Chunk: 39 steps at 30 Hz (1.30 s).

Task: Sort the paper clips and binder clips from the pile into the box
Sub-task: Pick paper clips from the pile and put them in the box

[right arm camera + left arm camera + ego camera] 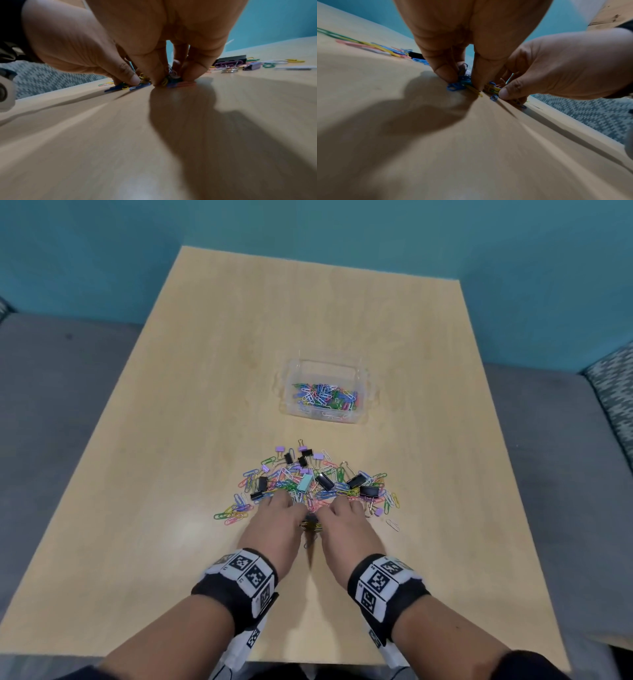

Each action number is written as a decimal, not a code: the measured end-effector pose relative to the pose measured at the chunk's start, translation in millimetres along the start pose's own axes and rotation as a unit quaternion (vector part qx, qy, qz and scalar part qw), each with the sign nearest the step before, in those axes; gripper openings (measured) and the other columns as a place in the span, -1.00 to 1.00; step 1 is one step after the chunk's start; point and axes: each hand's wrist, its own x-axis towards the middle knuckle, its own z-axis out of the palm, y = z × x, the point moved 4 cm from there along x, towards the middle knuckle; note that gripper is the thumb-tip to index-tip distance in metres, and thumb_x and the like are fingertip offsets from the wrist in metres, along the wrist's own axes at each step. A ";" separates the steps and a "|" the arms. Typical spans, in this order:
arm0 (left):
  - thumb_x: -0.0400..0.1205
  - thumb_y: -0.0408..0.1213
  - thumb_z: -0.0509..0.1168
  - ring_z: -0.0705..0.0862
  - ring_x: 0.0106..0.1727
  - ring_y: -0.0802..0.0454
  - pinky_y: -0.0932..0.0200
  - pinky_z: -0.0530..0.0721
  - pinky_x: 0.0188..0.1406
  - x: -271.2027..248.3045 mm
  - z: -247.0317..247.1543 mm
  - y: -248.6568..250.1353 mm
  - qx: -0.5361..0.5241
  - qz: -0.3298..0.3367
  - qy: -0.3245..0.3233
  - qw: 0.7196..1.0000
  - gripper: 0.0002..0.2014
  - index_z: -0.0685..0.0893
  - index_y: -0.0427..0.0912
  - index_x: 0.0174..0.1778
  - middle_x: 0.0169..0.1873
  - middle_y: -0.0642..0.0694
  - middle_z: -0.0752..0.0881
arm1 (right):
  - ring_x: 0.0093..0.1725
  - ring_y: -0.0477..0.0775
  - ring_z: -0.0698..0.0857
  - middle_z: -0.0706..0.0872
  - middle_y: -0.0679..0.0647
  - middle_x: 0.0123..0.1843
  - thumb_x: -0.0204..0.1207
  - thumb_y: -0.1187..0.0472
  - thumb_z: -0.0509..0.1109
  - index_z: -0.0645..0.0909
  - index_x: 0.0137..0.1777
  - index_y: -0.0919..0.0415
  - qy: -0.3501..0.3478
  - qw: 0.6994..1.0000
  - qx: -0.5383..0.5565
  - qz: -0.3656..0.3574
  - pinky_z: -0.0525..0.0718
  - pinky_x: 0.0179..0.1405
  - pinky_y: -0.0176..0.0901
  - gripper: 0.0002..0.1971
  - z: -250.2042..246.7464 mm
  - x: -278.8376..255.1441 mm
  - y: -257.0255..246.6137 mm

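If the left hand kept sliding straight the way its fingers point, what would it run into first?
Most likely the pile itself: the left hand points away across the table, fingertips already at the pile's near edge. The teal binder clip lies roughly in line; the box stands farther on.

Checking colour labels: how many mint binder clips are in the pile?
1: the mint binder clip lies in the middle of the pile, just beyond the left hand. Others may be buried.

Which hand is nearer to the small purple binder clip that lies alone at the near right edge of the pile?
The right hand. It is just left of the small purple binder clip. The left hand is farther left, beyond the right one.
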 end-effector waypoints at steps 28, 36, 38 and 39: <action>0.50 -0.63 0.34 0.59 -0.57 0.09 0.25 0.63 -0.57 52.4 -82.0 -13.5 -0.595 -0.238 -0.084 0.763 -0.82 0.65 -0.26 -0.26 -0.51 -0.10 0.59 | -0.57 0.09 0.56 0.61 0.22 -0.49 0.46 0.53 0.36 0.48 -0.27 0.16 -0.084 0.801 0.571 0.160 0.35 -0.64 -0.22 -0.74 -73.1 48.8 58.2; 0.47 -0.63 0.36 0.55 -0.50 0.01 0.24 0.73 -0.51 164.5 -135.6 2.4 -0.483 -0.177 0.040 0.856 -0.78 0.62 -0.23 -0.38 -0.41 -0.16 0.58 | -0.60 0.06 0.54 0.58 0.31 -0.39 0.46 0.59 0.31 0.44 -0.29 0.22 0.040 0.863 0.487 0.124 0.72 -0.43 0.02 -0.72 -150.1 145.1 60.5; 0.46 -0.61 0.37 0.62 -0.44 -0.07 0.10 0.79 -0.34 181.3 -140.8 9.1 -0.448 -0.164 0.049 0.878 -0.80 0.66 -0.21 -0.35 -0.36 -0.18 0.62 | -0.49 0.14 0.64 0.61 0.31 -0.39 0.43 0.51 0.39 0.50 -0.25 0.25 0.048 0.887 0.442 0.123 0.79 -0.20 0.24 -0.81 -159.5 161.5 59.3; 0.47 -0.59 0.36 0.65 -0.37 -0.11 0.03 0.79 -0.22 186.2 -141.6 11.4 -0.439 -0.158 0.047 0.883 -0.82 0.68 -0.20 -0.29 -0.32 -0.18 0.63 | -0.42 0.20 0.68 0.65 0.29 -0.36 0.41 0.45 0.43 0.54 -0.20 0.25 0.045 0.898 0.421 0.122 0.78 -0.13 0.28 -0.86 -162.7 166.8 58.6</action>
